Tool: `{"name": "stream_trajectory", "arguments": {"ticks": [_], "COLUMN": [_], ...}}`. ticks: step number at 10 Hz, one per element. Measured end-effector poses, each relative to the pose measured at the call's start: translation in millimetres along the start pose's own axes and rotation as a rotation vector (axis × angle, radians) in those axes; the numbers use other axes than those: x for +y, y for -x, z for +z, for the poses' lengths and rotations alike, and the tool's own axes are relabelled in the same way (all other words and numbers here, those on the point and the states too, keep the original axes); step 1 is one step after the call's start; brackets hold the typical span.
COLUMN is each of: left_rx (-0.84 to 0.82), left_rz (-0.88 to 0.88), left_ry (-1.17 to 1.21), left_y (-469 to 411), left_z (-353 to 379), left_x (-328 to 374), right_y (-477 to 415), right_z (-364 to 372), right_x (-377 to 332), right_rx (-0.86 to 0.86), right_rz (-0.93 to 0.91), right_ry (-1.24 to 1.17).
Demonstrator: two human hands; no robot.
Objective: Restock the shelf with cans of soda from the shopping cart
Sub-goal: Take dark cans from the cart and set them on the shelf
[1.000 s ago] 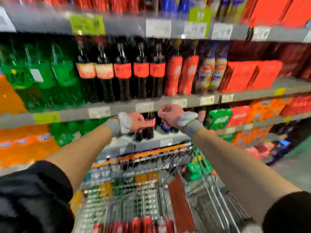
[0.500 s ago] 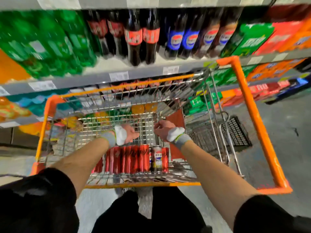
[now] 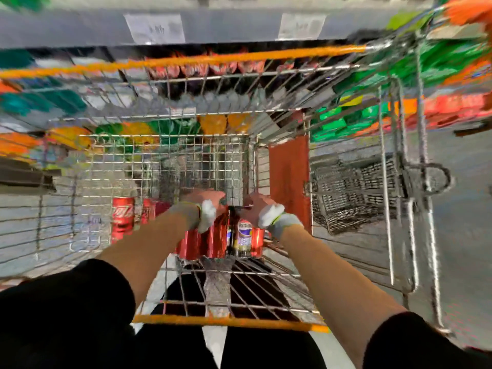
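Down at the near end of the cart (image 3: 170, 123), both hands reach the cans (image 3: 213, 238): left hand (image 3: 207, 201) and right hand (image 3: 255, 206) curl over can tops; grip unclear through blur.

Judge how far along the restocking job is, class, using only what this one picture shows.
Done: cannot be judged; the shelf above is blurred. In hand: the left hand and right hand reach onto the tops of the cans standing in the shopping cart; whether either has gripped one is unclear. Left: a row of red cans, one lighter can and another red can apart on the left remain to be shelved.
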State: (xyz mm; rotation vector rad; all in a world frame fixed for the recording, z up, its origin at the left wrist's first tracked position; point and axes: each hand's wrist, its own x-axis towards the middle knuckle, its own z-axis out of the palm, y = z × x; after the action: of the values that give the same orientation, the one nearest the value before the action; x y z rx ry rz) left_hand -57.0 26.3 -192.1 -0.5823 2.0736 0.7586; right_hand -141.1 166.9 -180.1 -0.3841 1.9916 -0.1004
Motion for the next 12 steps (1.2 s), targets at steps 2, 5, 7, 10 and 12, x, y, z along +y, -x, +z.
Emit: {"name": "stream_trajectory", "arguments": {"ticks": [2, 5, 7, 10, 12], "left_rx": [0.005, -0.047, -0.053, -0.049, -0.063], "left_rz": [0.024, 0.099, 0.081, 0.070, 0.075], "left_ry": [0.026, 0.112, 0.121, -0.023, -0.106], "left_y": [-5, -5, -3, 5, 10], "left_z": [5, 2, -2, 5, 6], "left_x": [-17, -41, -60, -78, -77], "right_y": [-51, -62, -63, -59, -54], "right_z": [26, 32, 32, 39, 34], "right_x": [-15, -10, -2, 8, 20], "right_rx": [0.016, -0.131, -0.042, 0.056, -0.007], "right_rz": [-0.041, -0.203, -0.272, -0.171, -0.233], "right_ry": [0.320, 0.147, 0.302, 0.432, 0.365]}}
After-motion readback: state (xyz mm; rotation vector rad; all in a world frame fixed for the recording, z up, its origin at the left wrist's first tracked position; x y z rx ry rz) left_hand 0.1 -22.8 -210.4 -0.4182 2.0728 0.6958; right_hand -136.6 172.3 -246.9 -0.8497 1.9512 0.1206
